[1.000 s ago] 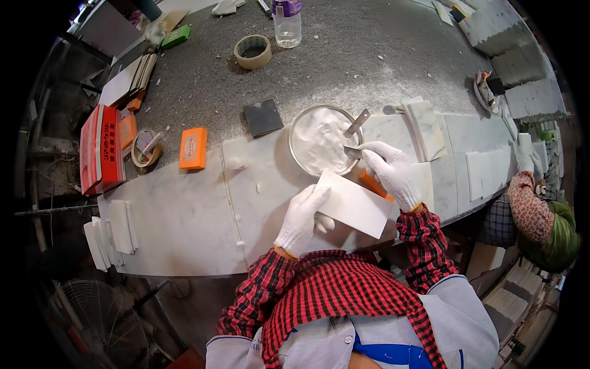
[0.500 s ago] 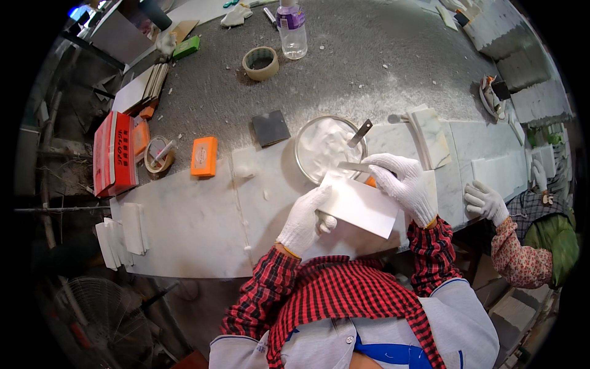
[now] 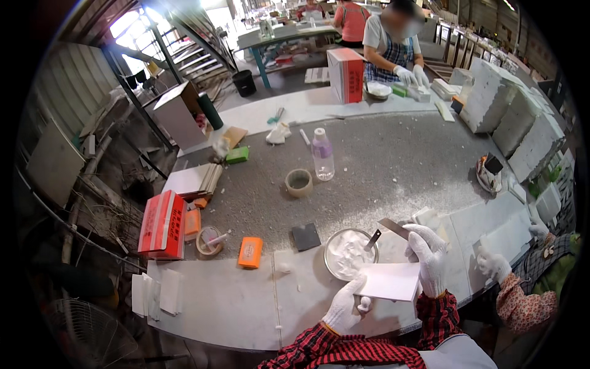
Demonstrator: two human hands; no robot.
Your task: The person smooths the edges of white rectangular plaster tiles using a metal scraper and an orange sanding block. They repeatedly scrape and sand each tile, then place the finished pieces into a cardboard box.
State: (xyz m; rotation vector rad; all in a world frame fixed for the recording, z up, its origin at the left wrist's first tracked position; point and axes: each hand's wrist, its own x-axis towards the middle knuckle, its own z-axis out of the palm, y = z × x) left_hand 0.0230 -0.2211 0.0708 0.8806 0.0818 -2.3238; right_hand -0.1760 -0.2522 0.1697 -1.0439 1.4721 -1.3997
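Note:
My left hand (image 3: 343, 309), in a white knit glove, grips a white rectangular tile (image 3: 388, 282) by its left end, thumb over the edge. The tile is tilted in front of a round metal bowl (image 3: 327, 265) and overlaps its near rim. White paste (image 3: 350, 251) fills much of the bowl, and a dark tool handle (image 3: 373, 238) with a hole stands up from it. Closed around a putty knife (image 3: 393, 228), my gloved right hand (image 3: 428, 255) is above the tile's right end. Its flat metal blade points up and left, clear of the paste.
A dark square pad (image 3: 305, 236), an orange box (image 3: 250, 252) and a tape roll (image 3: 298, 182) lie left of the bowl. Beyond stands a clear bottle (image 3: 322, 157). A co-worker's gloved hand (image 3: 493, 265) rests at the right; another person (image 3: 390, 46) works across the table.
The view has tilted upward, bringing the far table and people into sight. My right hand has lifted the putty knife away from the bowl's near rim. The tile stays in my left hand.

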